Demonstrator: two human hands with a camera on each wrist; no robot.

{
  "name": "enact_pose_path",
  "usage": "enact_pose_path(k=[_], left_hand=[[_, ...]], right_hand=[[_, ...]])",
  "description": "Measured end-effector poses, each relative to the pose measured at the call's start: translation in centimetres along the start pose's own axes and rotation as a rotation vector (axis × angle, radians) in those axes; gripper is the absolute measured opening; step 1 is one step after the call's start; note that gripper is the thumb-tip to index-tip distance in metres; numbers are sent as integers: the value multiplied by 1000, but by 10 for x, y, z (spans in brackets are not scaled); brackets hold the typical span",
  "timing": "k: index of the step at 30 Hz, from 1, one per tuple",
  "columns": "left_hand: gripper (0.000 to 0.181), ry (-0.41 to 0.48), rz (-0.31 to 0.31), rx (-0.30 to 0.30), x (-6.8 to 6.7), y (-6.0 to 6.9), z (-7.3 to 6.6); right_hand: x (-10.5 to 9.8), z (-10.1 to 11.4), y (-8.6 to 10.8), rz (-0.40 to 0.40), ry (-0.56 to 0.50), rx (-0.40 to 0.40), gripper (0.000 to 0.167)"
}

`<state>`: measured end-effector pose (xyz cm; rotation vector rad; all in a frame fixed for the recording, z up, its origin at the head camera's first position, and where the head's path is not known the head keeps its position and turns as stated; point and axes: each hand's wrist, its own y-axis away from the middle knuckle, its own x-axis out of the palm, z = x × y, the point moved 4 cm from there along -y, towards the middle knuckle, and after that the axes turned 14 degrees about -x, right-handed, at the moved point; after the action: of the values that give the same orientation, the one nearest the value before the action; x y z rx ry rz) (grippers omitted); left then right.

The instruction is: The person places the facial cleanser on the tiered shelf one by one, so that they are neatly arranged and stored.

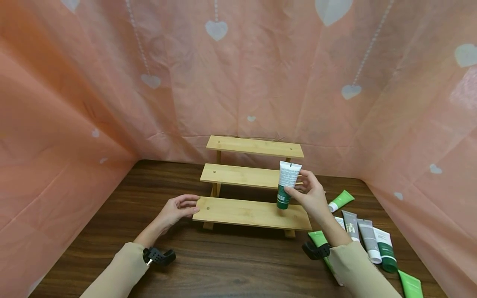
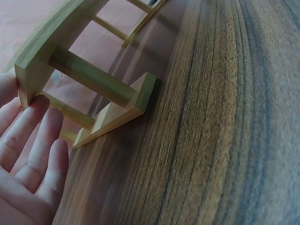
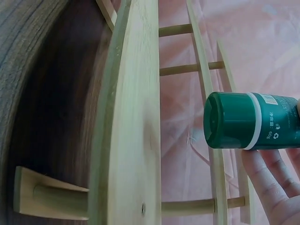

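- The right hand [image 1: 314,197] has its grip pinched on a white and dark-green plastic squeeze tube [image 1: 288,182], thumb on the near face and fingers behind; the printed side is left in plain view.
- The tube is upright above the right end of the lowest board, its cap downward and its flat crimped end on top. In the right wrist view, the cap is clear of the wood. The cap's broad end looks the steadier base, which probably explains this way up.
- The left hand [image 1: 178,209] has a loose grip, thumb and fingers parted at the left end of the lowest board, fingertips against the wood. It seems to steady the stand rather than lift it; how firmly it presses, I cannot tell.
- The three-tier pale wooden stand [image 1: 238,212] rests on the dark wood-grain tabletop [image 1: 231,265] between both hands, so either end is within reach. Its boards step up toward the back, leaving each one accessible from the front.
- Green, grey, and white-and-green squeeze tubes [image 1: 369,241] lie on the tabletop at the right, some partly hidden by the right arm. Lying flat, they are presumably less likely to topple, and that side suits the right hand.
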<state>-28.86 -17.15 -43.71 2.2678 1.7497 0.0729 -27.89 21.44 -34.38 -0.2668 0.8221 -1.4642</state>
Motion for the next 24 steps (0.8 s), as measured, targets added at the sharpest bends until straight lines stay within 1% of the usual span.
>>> enact_pose_path(k=[4,13,15,17,21,22,24], left_hand=[[46,9,-2,3,1,0,1],[44,0,-2,14,1,-1,-2],[44,2,5,17,1,-2,-2],[44,3,10,18,2,-2,-2],[46,20,9,21,0,-13,12],[47,24,5,20,-1,-17,16],[48,34,-2,21,-2,-23,22]], right_hand=[[5,-4,-8,-14,-8,7,51],[21,-8,-30,-33,-72,-34,48],[24,-4,-34,-35,-83,-35,48],[29,5,-39,-31,-89,-35,47],[37,23,-47,-18,-91,-49,48],[39,25,-49,-14,-84,-60,48],[42,20,-55,-10,-98,-67,49]])
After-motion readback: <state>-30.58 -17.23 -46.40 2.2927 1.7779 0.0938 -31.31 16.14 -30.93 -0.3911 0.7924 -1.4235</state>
